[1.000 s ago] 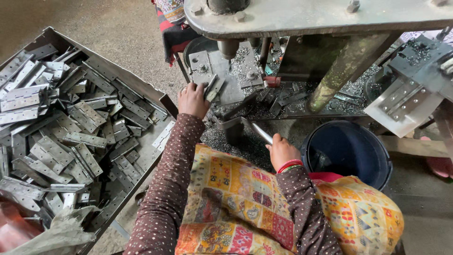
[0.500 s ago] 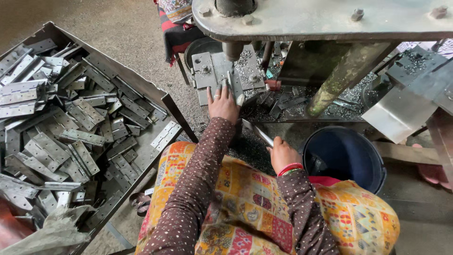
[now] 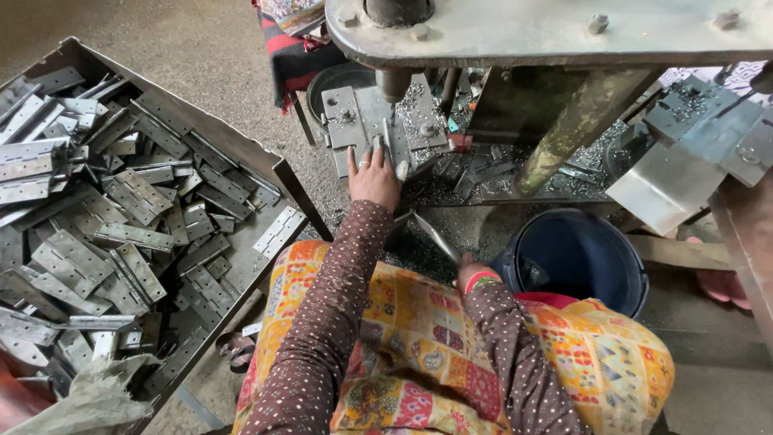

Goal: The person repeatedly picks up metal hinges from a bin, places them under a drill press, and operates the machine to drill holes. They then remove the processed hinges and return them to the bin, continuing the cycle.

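Note:
My left hand (image 3: 374,176) reaches forward to the grey die block (image 3: 348,121) under the press punch (image 3: 394,83). Its fingertips and thumb grip a narrow metal hinge piece (image 3: 387,138) lying on that block. My right hand (image 3: 473,274) rests low by my lap, closed around a flat metal strip (image 3: 431,233) that points up and to the left. A red bangle shows at that wrist. Both sleeves are brown with white dots.
A big metal tray (image 3: 283,173) on the left is heaped with several grey hinges (image 3: 121,201). A dark blue bucket (image 3: 576,259) stands to the right of my knees. The press's thick top plate (image 3: 547,31) overhangs the work area, and metal chips litter the base.
My left hand has moved from the tray's edge forward and right, up to the die block under the punch. The right hand with its strip has stayed near my lap.

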